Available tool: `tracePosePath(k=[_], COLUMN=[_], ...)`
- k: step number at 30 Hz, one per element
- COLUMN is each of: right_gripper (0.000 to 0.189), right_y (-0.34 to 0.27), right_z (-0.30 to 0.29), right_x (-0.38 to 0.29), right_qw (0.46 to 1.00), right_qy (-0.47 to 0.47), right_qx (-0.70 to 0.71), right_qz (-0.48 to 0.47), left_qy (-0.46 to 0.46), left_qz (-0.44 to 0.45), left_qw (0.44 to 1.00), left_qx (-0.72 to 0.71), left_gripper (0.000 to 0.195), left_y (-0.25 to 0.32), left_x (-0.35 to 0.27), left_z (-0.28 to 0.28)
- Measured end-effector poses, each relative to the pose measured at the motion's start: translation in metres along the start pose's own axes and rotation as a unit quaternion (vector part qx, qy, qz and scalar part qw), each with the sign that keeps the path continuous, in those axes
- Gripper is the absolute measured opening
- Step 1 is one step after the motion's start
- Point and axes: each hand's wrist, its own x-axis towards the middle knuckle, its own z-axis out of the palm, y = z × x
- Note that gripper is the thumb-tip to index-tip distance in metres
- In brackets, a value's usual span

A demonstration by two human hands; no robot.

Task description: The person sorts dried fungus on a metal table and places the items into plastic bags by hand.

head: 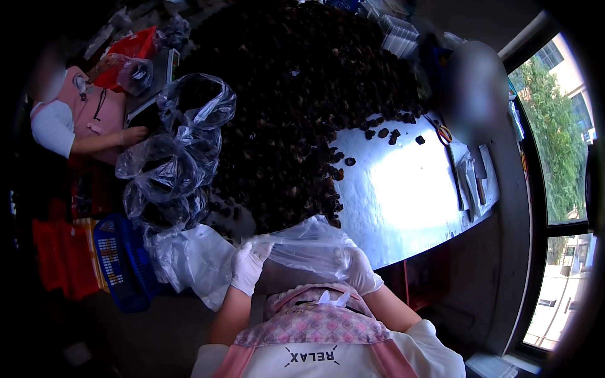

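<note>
Between my gloved hands stretches a clear plastic bag [307, 248], held over the near edge of the metal table [359, 222]. My left hand [249, 264] grips one side of it near the top. My right hand [360, 267] holds the other side, its fingers partly behind the film. Just beyond the bag lies a large heap of dark, dried pieces [283, 118], possibly mushrooms or fungus. A stack of flat plastic bags [198, 257] hangs over the table edge beside my left hand.
Several filled clear bags [172, 160] stand left of the heap. A person [94, 108] sits there by a scale [172, 64] and a red basket [134, 45]. A blue basket [125, 262] is lower left. Scissors [444, 134] and a knife [479, 175] lie at the right edge.
</note>
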Motion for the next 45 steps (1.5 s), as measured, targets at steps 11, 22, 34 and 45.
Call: tracePosePath(k=[11, 22, 34, 45], right_gripper=[0.04, 0.068, 0.067, 0.07], right_y=[-0.025, 0.021, -0.037, -0.149], right_z=[-0.024, -0.001, 0.063, 0.158], right_x=[-0.011, 0.013, 0.182, 0.265], right_qw=[0.935, 0.955, 0.772, 0.721], right_qy=[-0.19, -0.086, 0.151, 0.062], right_qx=[0.301, 0.282, -0.475, -0.663], right_qz=[0.004, 0.033, -0.394, -0.193], left_qy=[-0.203, -0.041, -0.028, -0.048], left_qz=[-0.442, 0.02, 0.011, 0.11], left_qw=[0.812, 0.99, 0.999, 0.946], left_qx=[-0.322, -0.134, 0.042, 0.302], left_gripper=[0.04, 0.043, 0.058, 0.053], left_y=[-0.038, -0.061, 0.002, 0.064], left_x=[-0.043, -0.006, 0.113, 0.229], left_z=[0.004, -0.085, 0.078, 0.119])
